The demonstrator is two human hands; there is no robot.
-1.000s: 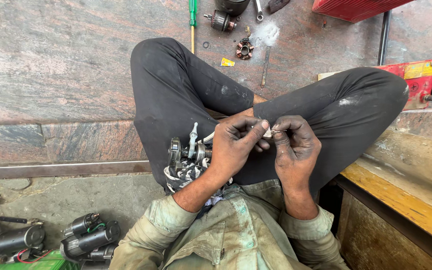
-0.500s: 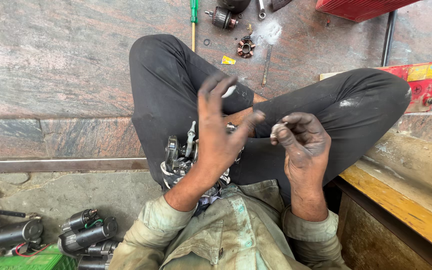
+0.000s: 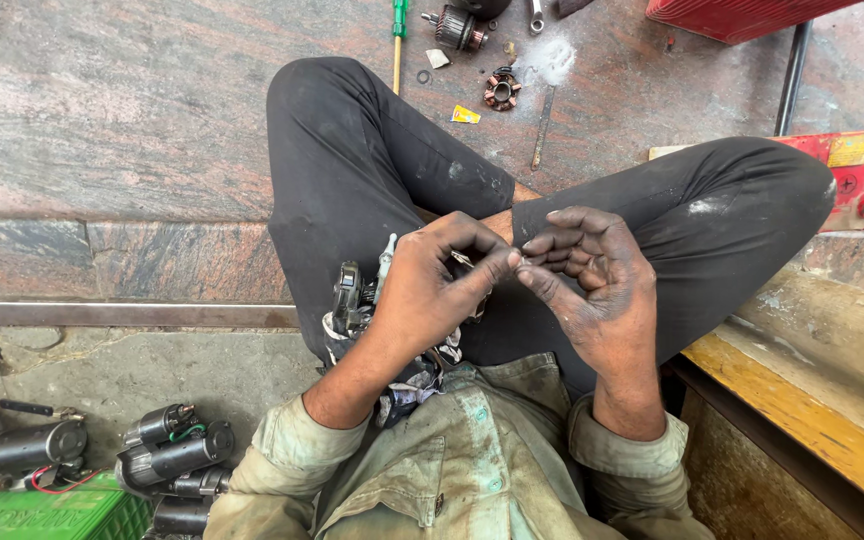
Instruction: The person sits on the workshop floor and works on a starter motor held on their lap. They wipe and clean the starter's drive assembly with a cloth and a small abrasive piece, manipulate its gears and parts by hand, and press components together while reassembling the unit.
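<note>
Over the lap — grimy left hand [image 3: 432, 290] meets right hand [image 3: 592, 275].

Polished mottled stone floor [image 3: 102, 130], matt black cloth trousers [image 3: 352, 170], greasy metal part [image 3: 357, 295]

Green-handled screwdriver [image 3: 398, 40], armature [image 3: 455, 27], brush holder [image 3: 498, 89] on stone floor; starter motors [image 3: 167, 455] lower left; red box [image 3: 852, 170] right.

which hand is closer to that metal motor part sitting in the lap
Left. The left hand lies over the metal motor part in the lap, right against it. The right hand is farther off, above the other thigh, fingertips meeting the left's.
</note>
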